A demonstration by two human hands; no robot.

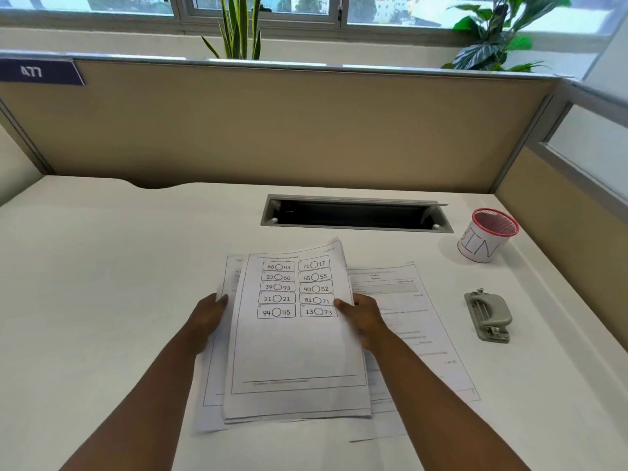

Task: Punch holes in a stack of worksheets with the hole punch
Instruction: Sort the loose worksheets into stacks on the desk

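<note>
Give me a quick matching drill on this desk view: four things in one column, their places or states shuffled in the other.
Things:
1. Hole punch
2. Math worksheet stack
3. Red mesh cup
4. Loose sheet

Places or states:
A. Held at both side edges, left hand and right hand
B. Far right of the desk, marked BIN
C. Flat on the desk under the right forearm
D. Untouched, right of the papers

Pairs: 1-D, 2-A, 3-B, 4-C

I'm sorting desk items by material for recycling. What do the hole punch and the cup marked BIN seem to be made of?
Hole punch: looks like grey painted metal with a matte finish; bare shiny hinge parts show at its ends.
Cup: red wire mesh, probably metal, visible inside the rim; a white sheet, apparently paper, wraps the outside with handwritten letters.
</note>
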